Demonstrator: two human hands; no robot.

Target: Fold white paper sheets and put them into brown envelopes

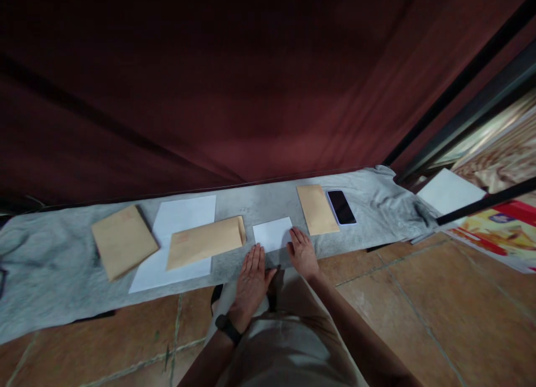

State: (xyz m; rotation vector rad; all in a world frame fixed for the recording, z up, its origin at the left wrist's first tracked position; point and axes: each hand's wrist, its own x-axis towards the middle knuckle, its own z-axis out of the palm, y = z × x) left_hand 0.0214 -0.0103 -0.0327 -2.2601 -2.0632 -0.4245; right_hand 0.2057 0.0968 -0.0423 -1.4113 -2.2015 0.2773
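A small white sheet of paper (273,234), perhaps folded, lies flat on the grey cloth in front of me. My left hand (250,275) rests at its lower left corner, palm down, fingers stretched out and thumb apart. At the paper's right edge is my right hand (302,254), its fingers extended and slightly bent, touching the edge from above. Neither hand lifts anything. Left of the paper, a long brown envelope (205,243) lies partly over a larger white sheet (184,211). A brown envelope (317,209) lies to the right, beside a dark-screened phone (341,207).
A stack of brown envelopes (124,242) sits farther left, overlapping the large sheet's edge. The grey cloth (46,264) covers a long narrow surface. Behind it hangs a dark red curtain (259,108). Metal posts and a colourful printed box (502,233) stand at right, above the tiled floor (397,297).
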